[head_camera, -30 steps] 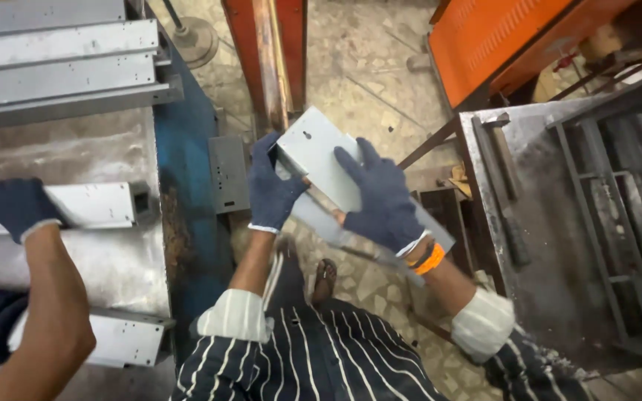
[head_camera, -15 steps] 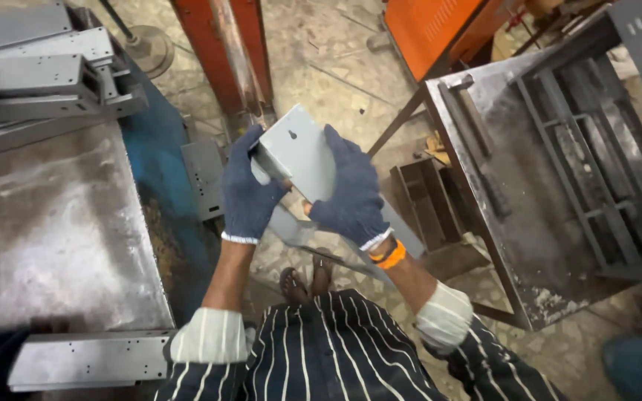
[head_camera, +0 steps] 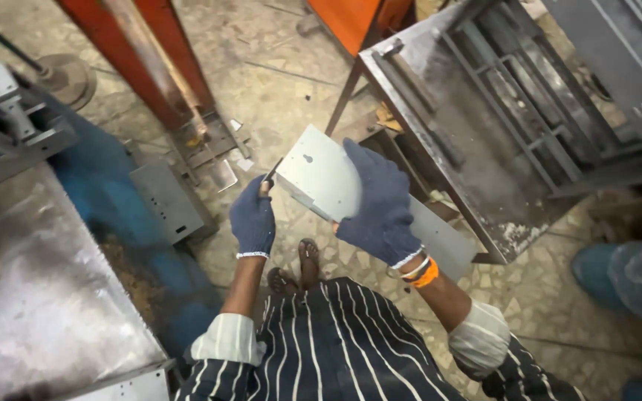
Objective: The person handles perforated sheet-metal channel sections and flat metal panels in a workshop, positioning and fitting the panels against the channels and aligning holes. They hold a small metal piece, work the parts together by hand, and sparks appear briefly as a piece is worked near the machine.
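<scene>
Both gloved hands gripped a bent grey metal panel point(head_camera: 319, 178), long axis sloping down toward the steel tabletop point(head_camera: 484, 148); left hand point(head_camera: 254, 219) closed on its edge, right hand point(head_camera: 382, 204) hid its middle.

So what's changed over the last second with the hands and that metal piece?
The view has swung right: the steel table and another person's gloved hands slid off to the left, and the dark metal rack came into fuller view. Both hands, left hand and right hand, still grip the same bent sheet-metal piece.
</scene>
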